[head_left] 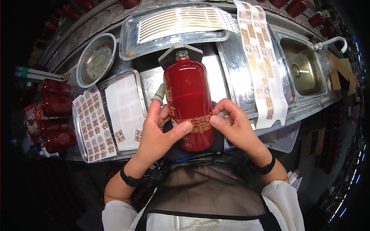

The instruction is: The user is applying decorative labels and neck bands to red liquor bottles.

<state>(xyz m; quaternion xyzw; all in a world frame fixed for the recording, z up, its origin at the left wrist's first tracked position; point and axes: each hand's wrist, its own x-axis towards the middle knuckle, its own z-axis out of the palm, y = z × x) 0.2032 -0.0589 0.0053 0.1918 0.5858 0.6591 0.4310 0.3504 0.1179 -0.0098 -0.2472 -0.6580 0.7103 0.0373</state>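
A glossy red glass bottle (187, 86) with a clear neck lies with its base toward me. A gold decorative label (201, 125) wraps across its lower part, and gold characters run down its left side. My left hand (157, 133) is closed round the bottle's left side, its thumb pressed on the label. At the label's right end, my right hand (235, 124) is closed, thumb and fingers pressed against the label and bottle. Grey finger covers (158, 94) show on both hands. Behind the bottle's neck stands an angled grey support (165, 57).
Label sheets lie on metal trays: one with gold characters (92, 123), a mostly white one (123, 104), a gold-striped one (185, 21) and a long strip (256, 57). A round basin (111, 46) stands at far left, a sink (302, 71) at right. Red bottles (57, 104) cluster at left.
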